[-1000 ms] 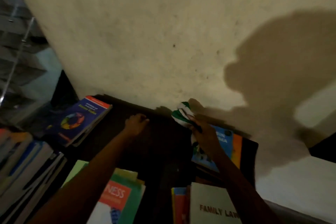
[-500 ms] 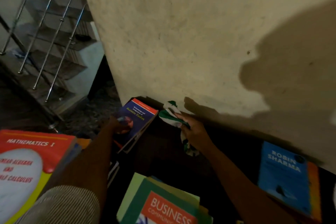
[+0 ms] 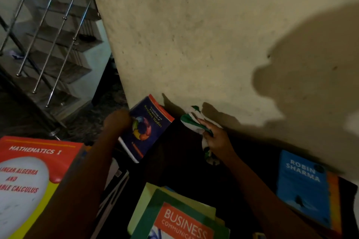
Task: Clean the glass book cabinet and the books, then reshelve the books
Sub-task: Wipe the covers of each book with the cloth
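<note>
Dark surface [image 3: 174, 163] by cream wall [image 3: 194, 35], left hand [image 3: 118, 121] gripping blue book [image 3: 150, 128], right hand [image 3: 217, 139] clutching green-white cloth [image 3: 191, 120]

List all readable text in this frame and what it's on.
"MATHEMATICS I", "INEAR ALGEBRA AND", "ABLE CALCULUS" (cut off left): red book.
"Business Studies": dark book; small line above it blurred.
"ROBIN SHARMA": blue book.
"BUSINESS COMMUNICA", cut off: green book.
</note>
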